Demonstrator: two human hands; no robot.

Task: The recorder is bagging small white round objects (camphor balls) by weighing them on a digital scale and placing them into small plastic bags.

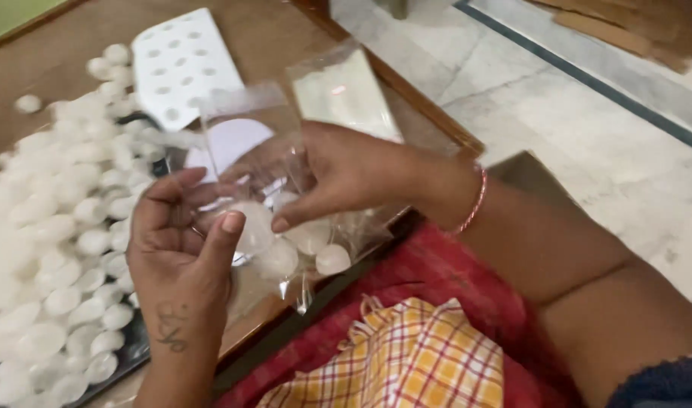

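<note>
Both of my hands hold a small clear plastic bag [248, 128] above the wooden table's near edge. My left hand [181, 249] grips its lower left side with thumb and fingers. My right hand [338, 174] pinches the bag from the right, fingers on the plastic. Several white round pieces [316, 253] sit inside the bottom of the bag. A big heap of the same white round pieces [51, 227] lies on a dark tray to the left.
A white perforated sheet [183, 64] lies at the back of the wooden table [270, 38]. More clear bags [346, 94] lie behind my right hand. A red cloth and a yellow checked cloth [391, 363] cover my lap. Marble floor [588, 136] lies to the right.
</note>
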